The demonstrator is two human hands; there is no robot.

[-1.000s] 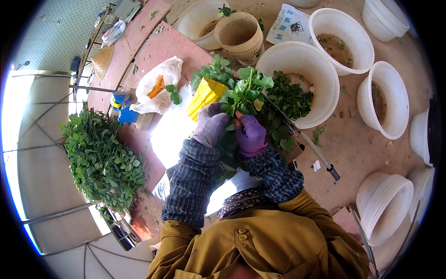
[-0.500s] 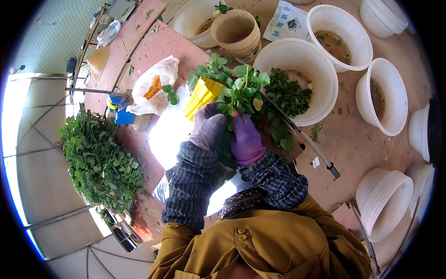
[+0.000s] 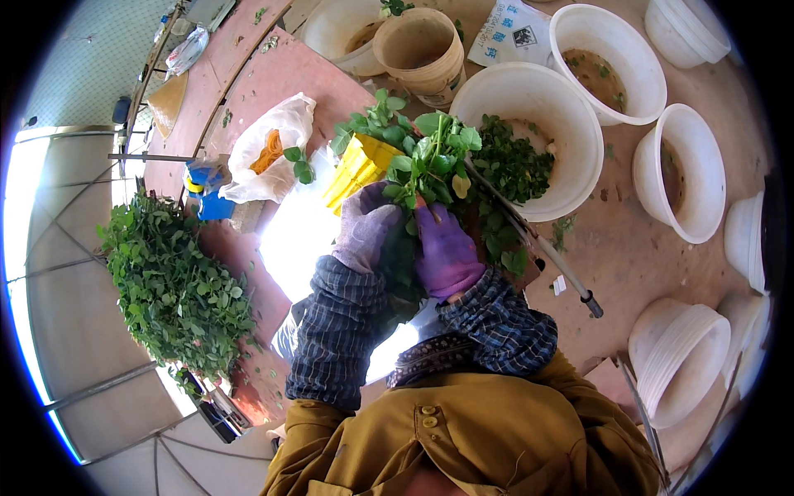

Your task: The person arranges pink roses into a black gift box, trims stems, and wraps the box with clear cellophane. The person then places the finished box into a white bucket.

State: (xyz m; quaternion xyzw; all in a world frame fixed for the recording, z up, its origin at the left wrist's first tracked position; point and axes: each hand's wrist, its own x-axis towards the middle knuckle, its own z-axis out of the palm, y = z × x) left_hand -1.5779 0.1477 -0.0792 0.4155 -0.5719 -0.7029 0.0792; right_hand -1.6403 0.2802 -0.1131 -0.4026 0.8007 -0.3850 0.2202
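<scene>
Both my hands wear purple gloves and close around one bunch of leafy green stems (image 3: 430,161). My left hand (image 3: 364,227) grips the bunch from the left side. On the right, my right hand (image 3: 445,252) wraps the stalks low down. The leaves stick up above my fingers, just in front of a yellow bag (image 3: 357,168). Behind the bunch stands a large white tub (image 3: 571,140) with loose green leaves in it.
A big heap of cut greens (image 3: 169,285) lies at my left on the reddish table (image 3: 273,74). A white plastic bag (image 3: 273,145) with orange contents sits near it. Several white tubs (image 3: 686,165) and a tan bucket (image 3: 418,50) stand on the dirt floor; a thin pole (image 3: 538,244) leans across.
My hands have shifted slightly on the bunch and turned it a little. The view has tilted a bit; nothing else has moved.
</scene>
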